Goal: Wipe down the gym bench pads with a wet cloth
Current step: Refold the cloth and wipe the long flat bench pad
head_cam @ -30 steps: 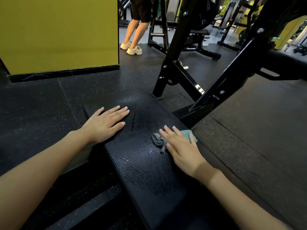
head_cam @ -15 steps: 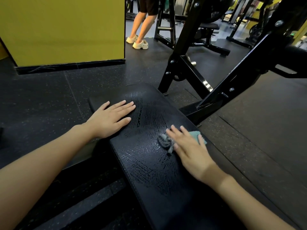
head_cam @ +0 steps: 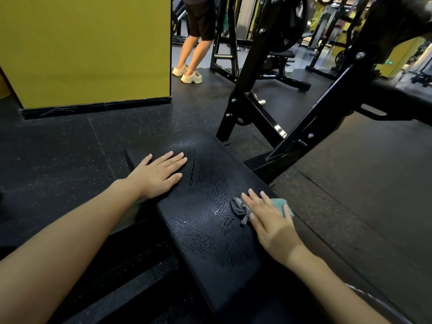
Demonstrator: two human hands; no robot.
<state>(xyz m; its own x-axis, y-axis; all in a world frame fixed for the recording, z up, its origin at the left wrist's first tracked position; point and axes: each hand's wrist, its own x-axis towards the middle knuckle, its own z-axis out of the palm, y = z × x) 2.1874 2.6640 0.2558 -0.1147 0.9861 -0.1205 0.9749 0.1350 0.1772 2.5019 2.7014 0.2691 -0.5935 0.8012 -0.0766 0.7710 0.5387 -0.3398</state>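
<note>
— Which step are you on?

— Going by the head view, I am wiping the bench pad with the wet cloth. I am judging myself about midway: damp streaks are glistening across the middle, while the near end is looking duller.

— Where is the cloth sitting?

— It is lying at the pad's right edge under my right hand, with a grey corner poking out to the left and teal showing past my fingers.

— How are you holding it?

— I am not clenching it. My right fingers are lying straight and flat, pressing it down. My left hand is resting flat on the pad's far left part, fingers straight, gripping nothing; probably bracing me.

— And next?

— I am expecting to need firm downward pressure while sliding the cloth toward the duller patches, and to lift my left hand off the spot it is covering.
</note>
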